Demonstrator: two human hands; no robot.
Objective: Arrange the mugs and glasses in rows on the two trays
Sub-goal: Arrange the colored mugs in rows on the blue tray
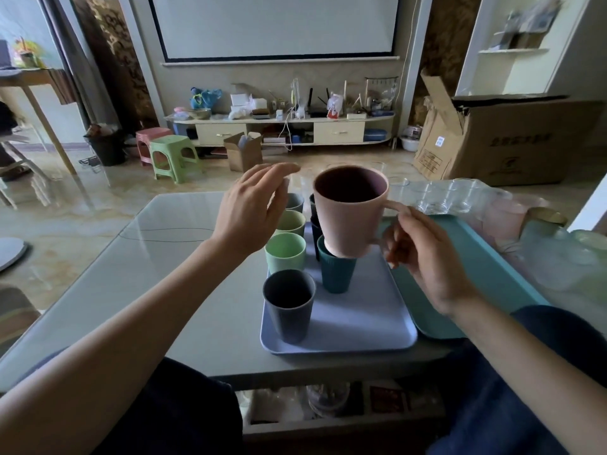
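Note:
My right hand point(423, 254) holds a pink mug point(349, 211) by its handle, lifted above the lavender tray point(358, 326). On that tray a left row runs from a dark grey cup point(289, 307) back through a green cup point(285, 252) and a pale green cup point(290, 222). A teal ribbed cup point(336, 274) fronts the second row, with dark cups partly hidden behind the pink mug. My left hand point(251, 211) hovers open over the left row. The teal tray point(486, 257) lies to the right. Several clear glasses point(443, 198) stand behind it.
The trays rest on a glass-topped low table point(157, 257). A pink glass mug point(505, 218) and frosted glassware point(565, 254) crowd the table's right side. A cardboard box point(512, 139) stands on the floor beyond, stools at the far left.

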